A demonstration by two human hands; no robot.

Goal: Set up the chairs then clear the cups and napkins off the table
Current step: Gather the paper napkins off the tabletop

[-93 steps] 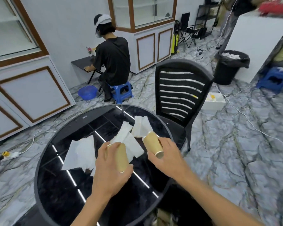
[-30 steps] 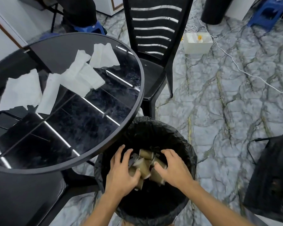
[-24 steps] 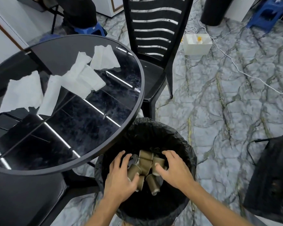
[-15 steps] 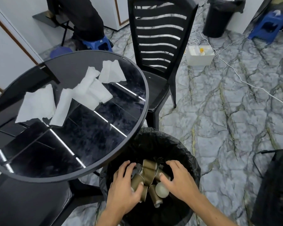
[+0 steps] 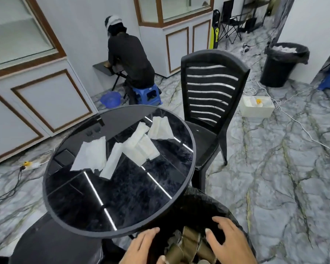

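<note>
Several brown paper cups [image 5: 188,248] lie in a black-lined bin [image 5: 200,208] beside the round black glass table [image 5: 120,199]. My left hand [image 5: 140,248] and my right hand [image 5: 228,242] hover over the bin with fingers spread, holding nothing. Several white napkins lie on the tabletop: one at the left [image 5: 91,154], a narrow one [image 5: 112,160], a stack in the middle [image 5: 141,146] and one at the far right [image 5: 160,128]. A black slatted chair [image 5: 210,96] stands at the table's far right. Another black seat [image 5: 53,244] shows at the lower left.
A person in black sits on a blue stool [image 5: 147,94] at the back, facing away. A second black bin [image 5: 282,65] stands far right, a white box [image 5: 257,106] and cables lie on the marble floor. White cabinets [image 5: 36,100] line the left wall.
I carried two cups from the table down to the bin and dropped them among the others. Both hands have now let go and lifted off the cups; my view has tilted up.
</note>
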